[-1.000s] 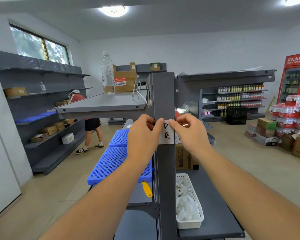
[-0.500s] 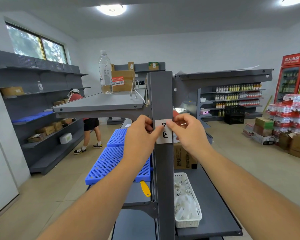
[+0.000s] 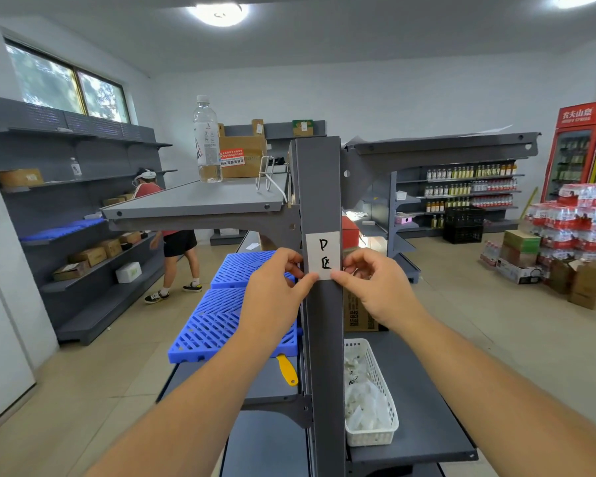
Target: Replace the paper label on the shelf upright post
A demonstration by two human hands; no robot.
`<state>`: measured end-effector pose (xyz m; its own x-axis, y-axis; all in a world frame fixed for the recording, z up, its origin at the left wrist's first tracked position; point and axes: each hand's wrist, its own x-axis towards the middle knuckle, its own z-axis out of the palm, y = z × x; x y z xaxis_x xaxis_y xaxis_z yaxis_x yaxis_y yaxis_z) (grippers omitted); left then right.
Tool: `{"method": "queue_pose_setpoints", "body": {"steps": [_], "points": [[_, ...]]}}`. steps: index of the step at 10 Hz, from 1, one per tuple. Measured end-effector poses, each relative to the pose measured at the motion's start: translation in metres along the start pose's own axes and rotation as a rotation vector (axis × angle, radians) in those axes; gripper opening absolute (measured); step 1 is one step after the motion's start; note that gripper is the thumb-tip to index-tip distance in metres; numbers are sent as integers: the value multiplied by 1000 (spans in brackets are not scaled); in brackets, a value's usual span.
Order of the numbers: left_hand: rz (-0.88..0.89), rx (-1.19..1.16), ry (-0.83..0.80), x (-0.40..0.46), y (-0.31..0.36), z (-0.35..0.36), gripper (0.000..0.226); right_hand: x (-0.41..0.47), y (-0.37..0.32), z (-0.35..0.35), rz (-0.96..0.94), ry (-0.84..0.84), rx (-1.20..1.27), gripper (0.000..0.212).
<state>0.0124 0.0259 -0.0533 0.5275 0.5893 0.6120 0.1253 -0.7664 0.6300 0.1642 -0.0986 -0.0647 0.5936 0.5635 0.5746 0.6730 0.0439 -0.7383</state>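
Observation:
A white paper label (image 3: 322,253) with black handwritten marks lies flat on the front face of the dark grey shelf upright post (image 3: 320,187), just below the top shelf. My left hand (image 3: 276,290) pinches the label's lower left corner between thumb and fingers. My right hand (image 3: 372,287) pinches its lower right corner the same way. Both thumbs press the label's bottom edge against the post.
A water bottle (image 3: 206,139) and a cardboard box (image 3: 243,155) stand on the grey top shelf (image 3: 200,197). Blue plastic grids (image 3: 227,315) and a yellow-handled tool (image 3: 287,370) lie lower left; a white basket (image 3: 372,394) sits lower right. A person (image 3: 167,235) works by the left wall shelves.
Both hands have slid down from the label's upper corners to its lower corners, uncovering the whole written face. The label stays on the post.

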Motion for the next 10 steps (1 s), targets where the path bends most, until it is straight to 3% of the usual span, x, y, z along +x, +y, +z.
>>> {"method": "queue_pose_setpoints", "body": {"steps": [4, 7, 10], "points": [[-25, 30, 28, 2, 7, 9, 38, -5, -11, 4, -15, 24, -145, 26], [-73, -110, -81, 3, -9, -1, 21, -8, -12, -14, 57, -19, -154, 11], [-134, -171, -94, -4, -8, -7, 15, -21, -24, -18, 52, 43, -148, 10]]}}
